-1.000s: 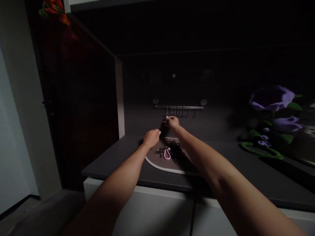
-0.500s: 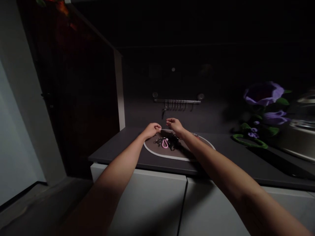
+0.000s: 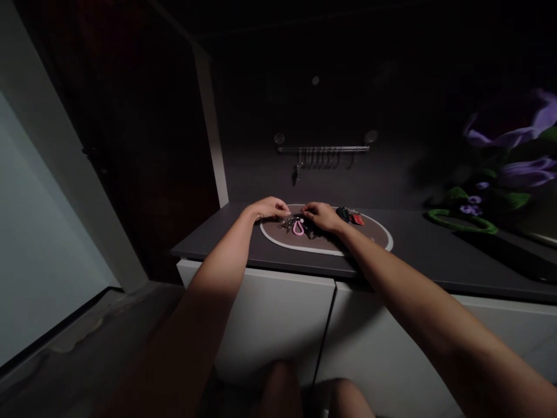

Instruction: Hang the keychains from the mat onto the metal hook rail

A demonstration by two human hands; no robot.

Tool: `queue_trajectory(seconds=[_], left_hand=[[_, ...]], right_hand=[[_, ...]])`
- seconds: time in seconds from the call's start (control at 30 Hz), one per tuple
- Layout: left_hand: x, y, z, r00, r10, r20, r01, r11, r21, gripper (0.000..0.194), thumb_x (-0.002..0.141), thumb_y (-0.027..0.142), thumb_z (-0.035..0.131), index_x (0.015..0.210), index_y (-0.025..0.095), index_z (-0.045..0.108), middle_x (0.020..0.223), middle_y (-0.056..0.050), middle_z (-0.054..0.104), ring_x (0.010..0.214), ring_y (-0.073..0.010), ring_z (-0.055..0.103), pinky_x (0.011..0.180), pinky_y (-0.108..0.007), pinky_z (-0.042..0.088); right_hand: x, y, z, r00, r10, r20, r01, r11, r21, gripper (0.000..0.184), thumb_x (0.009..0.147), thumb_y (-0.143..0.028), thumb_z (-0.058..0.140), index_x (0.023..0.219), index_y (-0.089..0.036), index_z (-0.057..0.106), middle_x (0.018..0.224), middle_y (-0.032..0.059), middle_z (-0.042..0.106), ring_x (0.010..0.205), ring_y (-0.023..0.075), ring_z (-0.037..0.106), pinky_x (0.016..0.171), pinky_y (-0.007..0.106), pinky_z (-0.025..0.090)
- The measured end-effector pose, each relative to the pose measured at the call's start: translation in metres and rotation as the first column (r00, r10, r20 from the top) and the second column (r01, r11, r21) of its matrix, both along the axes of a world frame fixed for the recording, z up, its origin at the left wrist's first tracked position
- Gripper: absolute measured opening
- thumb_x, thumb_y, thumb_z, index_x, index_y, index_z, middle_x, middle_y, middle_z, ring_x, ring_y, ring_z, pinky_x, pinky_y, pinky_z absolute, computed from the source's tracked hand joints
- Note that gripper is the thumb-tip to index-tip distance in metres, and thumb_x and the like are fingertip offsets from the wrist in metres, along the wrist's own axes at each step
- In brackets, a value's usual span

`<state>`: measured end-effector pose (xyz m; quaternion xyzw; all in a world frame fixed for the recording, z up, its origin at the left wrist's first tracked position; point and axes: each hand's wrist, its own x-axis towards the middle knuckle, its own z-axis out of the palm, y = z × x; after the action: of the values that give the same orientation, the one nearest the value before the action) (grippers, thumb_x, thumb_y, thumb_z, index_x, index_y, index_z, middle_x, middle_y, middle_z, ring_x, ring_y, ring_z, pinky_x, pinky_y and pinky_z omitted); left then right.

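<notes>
The soft-looking pink loop strap [image 3: 298, 229] with small silvery metal keys [image 3: 286, 224] beside it lies on the left half of the brown oval mat with a white rim [image 3: 300, 249], about midway between the mat's front and back edges. I judge the strap light and pliant, an easy pinch at its rounded front end; the keys should be stiff, thin and rather slippery, best taken by their broad heads (whether they hang from the strap is too dim to tell).

The left hand [image 3: 270, 208] is over the mat's left back edge with fingers curled; the right hand [image 3: 324, 217] is near the middle of the back edge, fingers bent downward. The hands are apart, a gap between their fingertips; I cannot tell whether either grips anything.

Farther toward the mat's right end lie a black rounded fob-like object [image 3: 343, 214] and a flat red piece [image 3: 357, 219]. Behind the dark grey counter's [image 3: 418, 249] back edge, a clear slender rail with hooks [image 3: 324, 149] bears a small metallic hanging item [image 3: 298, 171] near its left end.
</notes>
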<state>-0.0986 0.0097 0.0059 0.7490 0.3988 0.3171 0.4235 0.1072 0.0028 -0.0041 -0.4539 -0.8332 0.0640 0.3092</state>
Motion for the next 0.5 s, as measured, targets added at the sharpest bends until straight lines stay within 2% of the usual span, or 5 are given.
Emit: queue_trajectory(seconds=[0.17, 0.3, 0.5], left_hand=[[-0.005, -0.0036, 0.0023, 0.988, -0.088, -0.128, 0.073, 0.99, -0.119, 0.02, 0.056, 0.022, 0.072, 0.07, 0.01, 0.064, 0.062, -0.001, 0.062, 0.058, -0.0072, 0.054, 0.06, -0.021, 0.04], [-0.0066, -0.0068, 0.0049, 0.977, -0.096, -0.192, 0.065, 0.984, -0.164, 0.019, 0.056, 0.022, 0.072, 0.07, 0.011, 0.064, 0.065, -0.001, 0.063, 0.063, -0.0078, 0.055, 0.067, -0.024, 0.04], [-0.0059, -0.0068, 0.0053, 0.97, -0.088, -0.227, 0.059, 0.99, -0.132, 0.02, 0.058, 0.027, 0.071, 0.067, 0.01, 0.064, 0.059, 0.0, 0.06, 0.054, -0.0057, 0.048, 0.057, -0.021, 0.034]], right_hand=[[-0.0001, 0.0021, -0.0007, 0.999, -0.008, 0.037, 0.009, 1.0, -0.006, 0.021, 0.079, -0.022, 0.051, 0.093, -0.017, 0.065, 0.094, 0.0054, 0.067, 0.086, 0.0156, 0.06, 0.078, 0.026, 0.042], [-0.001, 0.0037, 0.0001, 0.999, -0.024, 0.044, 0.025, 1.0, -0.009, 0.021, 0.078, -0.023, 0.051, 0.093, -0.016, 0.065, 0.094, 0.0056, 0.067, 0.087, 0.0157, 0.06, 0.079, 0.025, 0.042], [-0.0055, 0.0033, 0.0034, 0.998, -0.014, 0.054, 0.014, 1.0, -0.004, 0.02, 0.078, -0.023, 0.052, 0.091, -0.017, 0.066, 0.092, 0.0052, 0.067, 0.086, 0.0156, 0.06, 0.079, 0.025, 0.042]])
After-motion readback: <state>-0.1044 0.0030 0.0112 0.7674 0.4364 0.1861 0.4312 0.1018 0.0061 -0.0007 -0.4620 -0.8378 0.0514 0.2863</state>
